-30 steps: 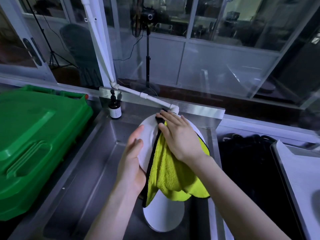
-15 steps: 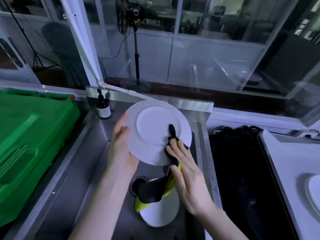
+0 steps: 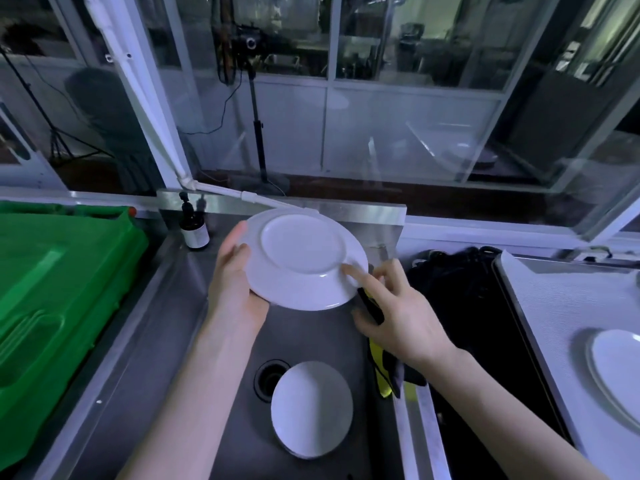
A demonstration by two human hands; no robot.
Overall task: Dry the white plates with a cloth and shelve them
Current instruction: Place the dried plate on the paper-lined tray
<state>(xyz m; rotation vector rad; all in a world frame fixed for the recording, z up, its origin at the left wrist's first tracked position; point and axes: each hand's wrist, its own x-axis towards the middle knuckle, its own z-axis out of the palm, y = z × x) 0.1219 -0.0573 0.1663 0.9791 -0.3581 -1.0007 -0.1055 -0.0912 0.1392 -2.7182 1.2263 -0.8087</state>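
Note:
My left hand [image 3: 235,292] grips the left rim of a white plate [image 3: 304,258], held above the steel sink with its underside facing me. My right hand [image 3: 398,313] holds the yellow and black cloth [image 3: 384,372] under its palm, and its forefinger touches the plate's right rim. Most of the cloth hangs hidden below that hand. A second white plate [image 3: 311,407] lies in the sink [image 3: 166,341] beside the drain. A third white plate [image 3: 616,368] rests on the white surface at the far right.
A green plastic bin [image 3: 59,299] stands left of the sink. A small dark bottle [image 3: 194,226] sits at the sink's back left corner. A white pipe [image 3: 235,194] runs along the back ledge. A black basin [image 3: 478,306] lies between sink and white counter [image 3: 561,306].
The plate went from being wiped under the cloth to held bare, underside toward me. My right hand slid with the cloth off the plate to its right rim. The view shifted right.

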